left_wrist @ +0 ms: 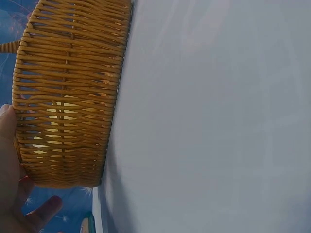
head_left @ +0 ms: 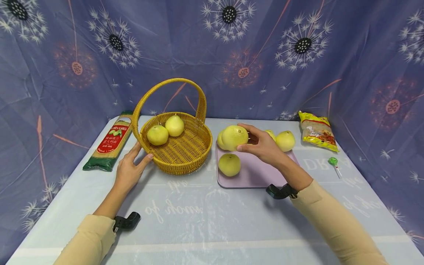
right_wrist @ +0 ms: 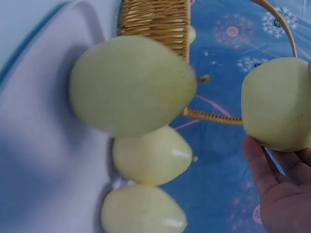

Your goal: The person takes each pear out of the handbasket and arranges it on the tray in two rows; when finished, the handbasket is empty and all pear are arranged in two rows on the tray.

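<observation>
My right hand (head_left: 261, 144) holds a yellow-green pear (head_left: 235, 137) between thumb and fingers, raised over the left side of a pink tray (head_left: 256, 175). In the right wrist view that pear (right_wrist: 277, 104) sits above the fingertips. Another pear (head_left: 230, 165) lies at the tray's front left, and more stand along its back edge, partly hidden by my hand. My left hand (head_left: 129, 169) rests against the left side of a yellow wicker basket (head_left: 180, 168), thumb near the rim and fingers spread. Two pears (head_left: 158, 135) lie inside the basket.
A red and green pasta packet (head_left: 110, 141) lies left of the basket. Toward the right back stands a yellow snack packet (head_left: 318, 131), with a green lollipop (head_left: 333, 161) in front. The basket's tall handle (head_left: 179, 80) arches over it. Patterned blue cloth hangs behind the table.
</observation>
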{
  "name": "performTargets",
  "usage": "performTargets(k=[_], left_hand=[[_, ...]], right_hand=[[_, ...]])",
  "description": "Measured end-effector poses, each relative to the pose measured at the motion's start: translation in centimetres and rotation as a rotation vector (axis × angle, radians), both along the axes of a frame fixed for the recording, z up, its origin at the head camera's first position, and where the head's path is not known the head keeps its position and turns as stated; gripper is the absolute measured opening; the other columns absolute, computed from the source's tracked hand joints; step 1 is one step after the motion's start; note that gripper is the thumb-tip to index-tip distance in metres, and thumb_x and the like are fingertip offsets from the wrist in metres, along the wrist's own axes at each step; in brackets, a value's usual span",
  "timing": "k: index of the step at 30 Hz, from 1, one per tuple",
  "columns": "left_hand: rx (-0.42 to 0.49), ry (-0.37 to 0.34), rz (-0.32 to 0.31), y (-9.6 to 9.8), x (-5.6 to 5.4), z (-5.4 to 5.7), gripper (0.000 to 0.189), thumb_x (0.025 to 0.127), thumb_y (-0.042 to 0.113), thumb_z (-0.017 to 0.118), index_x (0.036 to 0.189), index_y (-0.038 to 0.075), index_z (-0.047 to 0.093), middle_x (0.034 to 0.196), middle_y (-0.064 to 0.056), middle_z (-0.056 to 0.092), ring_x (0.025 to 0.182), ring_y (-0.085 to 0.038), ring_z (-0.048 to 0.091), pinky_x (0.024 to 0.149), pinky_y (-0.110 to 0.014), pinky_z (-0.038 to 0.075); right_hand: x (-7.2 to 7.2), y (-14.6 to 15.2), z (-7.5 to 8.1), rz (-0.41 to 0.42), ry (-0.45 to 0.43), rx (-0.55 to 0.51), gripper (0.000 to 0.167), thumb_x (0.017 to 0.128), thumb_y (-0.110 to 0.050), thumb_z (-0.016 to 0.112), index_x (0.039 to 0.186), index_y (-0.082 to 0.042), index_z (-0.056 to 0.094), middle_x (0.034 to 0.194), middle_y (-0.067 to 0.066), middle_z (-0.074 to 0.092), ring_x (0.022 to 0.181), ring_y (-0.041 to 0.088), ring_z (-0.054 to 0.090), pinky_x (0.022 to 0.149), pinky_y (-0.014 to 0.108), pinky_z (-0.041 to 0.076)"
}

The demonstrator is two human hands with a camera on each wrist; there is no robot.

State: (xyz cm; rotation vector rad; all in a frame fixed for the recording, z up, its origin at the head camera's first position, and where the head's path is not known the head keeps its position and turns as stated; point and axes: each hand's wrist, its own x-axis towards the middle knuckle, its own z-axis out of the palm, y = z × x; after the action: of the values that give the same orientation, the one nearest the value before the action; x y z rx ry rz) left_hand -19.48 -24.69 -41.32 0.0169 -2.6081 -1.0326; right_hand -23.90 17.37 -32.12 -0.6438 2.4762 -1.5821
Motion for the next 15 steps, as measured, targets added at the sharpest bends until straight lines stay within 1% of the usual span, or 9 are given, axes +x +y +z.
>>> performTargets(k=[5,8,15], left_hand=[[0.001,-0.002,-0.001,0.0,0.0,0.1,0.069,0.090,0.048,0.058,0.149,0.028,0.028,0.155,-0.002,0.030,0.133,-0.050,0.034,0.103,-0.067,0.027],[-0.001,-0.001,-0.002,0.0,0.0,0.1,0.069,0.090,0.048,0.058,0.149,0.027,0.028,0.155,-0.003,0.030,0.133,-0.050,0.034,0.103,-0.067,0.027],[-0.008,0.002,0.000,0.1,0.0,0.1,0.069,0.090,0.048,0.058,0.149,0.025,0.029,0.154,-0.004,0.031,0.133,-0.048,0.035,0.102,-0.067,0.028]], right_hand=[[0.1,1.6,-1.0,-0.028,-0.026,0.016,0.078,0.080,-0.028,0.075,0.146,-0.018,0.036,0.144,0.008,0.044,0.125,0.028,0.052,0.089,0.022,0.052],[0.1,2.4,-1.7,-0.051,-0.034,0.052,0.080,0.080,-0.031,0.074,0.147,-0.017,0.033,0.145,0.009,0.043,0.125,0.029,0.052,0.089,0.020,0.051],[0.1,3.9,-3.2,-0.113,-0.048,0.135,0.082,0.079,-0.035,0.075,0.147,-0.014,0.034,0.143,0.013,0.045,0.124,0.030,0.053,0.092,0.025,0.050]])
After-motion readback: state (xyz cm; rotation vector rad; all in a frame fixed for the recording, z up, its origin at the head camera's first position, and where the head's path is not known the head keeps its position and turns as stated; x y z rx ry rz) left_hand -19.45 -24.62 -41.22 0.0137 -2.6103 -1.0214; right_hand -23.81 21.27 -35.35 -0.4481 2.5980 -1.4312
